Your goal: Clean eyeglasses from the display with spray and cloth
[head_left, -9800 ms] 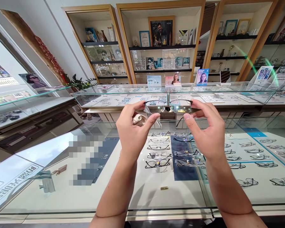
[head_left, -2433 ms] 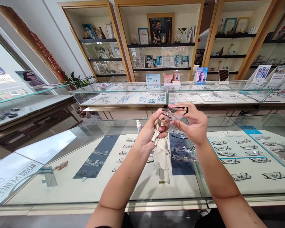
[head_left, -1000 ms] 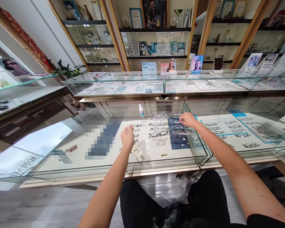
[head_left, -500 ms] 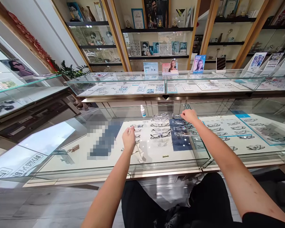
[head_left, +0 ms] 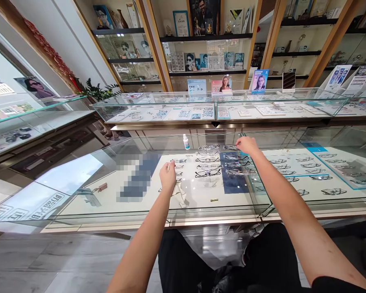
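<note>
My right hand (head_left: 246, 145) reaches far over the display counter (head_left: 201, 217). Its fingertips are pinched on a dark pair of glasses (head_left: 230, 147) at the far end of a dark blue mat (head_left: 232, 183). My left hand (head_left: 167, 176) hovers lower and to the left, closed on a beige cleaning cloth (head_left: 178, 193) that hangs from it. Rows of displayed glasses (head_left: 207, 173) lie between my two hands. Whether the right fingers still grip the frame or only touch it is hard to see.
A small white spray bottle (head_left: 186, 142) stands at the far edge, left of the rows. A small gold tag (head_left: 214, 200) lies near the front. More glasses lie on the pale tray (head_left: 311, 191) to the right. A second glass counter (head_left: 213, 120) and wall shelves stand behind.
Earlier both hands held the glasses up and wiped them with the cloth. Since then the right hand carried the glasses down to the far row, and the left hand dropped with the cloth.
</note>
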Motion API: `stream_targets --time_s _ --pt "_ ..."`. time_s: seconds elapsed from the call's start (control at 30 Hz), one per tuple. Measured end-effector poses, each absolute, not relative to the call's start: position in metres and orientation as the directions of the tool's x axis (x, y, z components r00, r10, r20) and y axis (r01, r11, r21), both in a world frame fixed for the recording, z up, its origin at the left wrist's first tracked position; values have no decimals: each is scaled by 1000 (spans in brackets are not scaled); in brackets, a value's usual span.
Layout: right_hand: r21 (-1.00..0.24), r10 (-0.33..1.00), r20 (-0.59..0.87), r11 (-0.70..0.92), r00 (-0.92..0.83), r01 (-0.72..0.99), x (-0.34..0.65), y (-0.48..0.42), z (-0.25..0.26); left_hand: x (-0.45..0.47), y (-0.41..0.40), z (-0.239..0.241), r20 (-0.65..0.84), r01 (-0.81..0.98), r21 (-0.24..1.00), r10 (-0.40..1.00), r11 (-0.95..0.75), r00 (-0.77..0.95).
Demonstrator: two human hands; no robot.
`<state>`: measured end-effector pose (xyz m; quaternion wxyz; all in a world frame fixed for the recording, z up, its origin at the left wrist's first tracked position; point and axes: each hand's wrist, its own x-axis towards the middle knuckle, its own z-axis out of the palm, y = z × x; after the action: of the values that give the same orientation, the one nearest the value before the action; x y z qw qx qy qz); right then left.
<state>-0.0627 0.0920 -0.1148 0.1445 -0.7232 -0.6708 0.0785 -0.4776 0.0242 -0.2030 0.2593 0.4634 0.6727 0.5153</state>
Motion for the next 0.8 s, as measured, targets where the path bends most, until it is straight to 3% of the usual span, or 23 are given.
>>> stream_targets --time_s 0.23,0.43,0.53,0.8 --pt "-669 971 225 88 87 738 -68 58 -97 -476 24 -202 138 370 928 882 44 -451" --pt "-858 942 334 300 9 416 -94 46 -121 -471 21 -198 156 387 921 876 37 -456" --pt "-903 924 381 370 11 219 -103 45 -135 -471 21 -196 168 403 915 875 33 -454" --pt "-919 926 377 376 -12 120 -117 48 -156 -463 7 -189 293 469 879 867 -80 -402"
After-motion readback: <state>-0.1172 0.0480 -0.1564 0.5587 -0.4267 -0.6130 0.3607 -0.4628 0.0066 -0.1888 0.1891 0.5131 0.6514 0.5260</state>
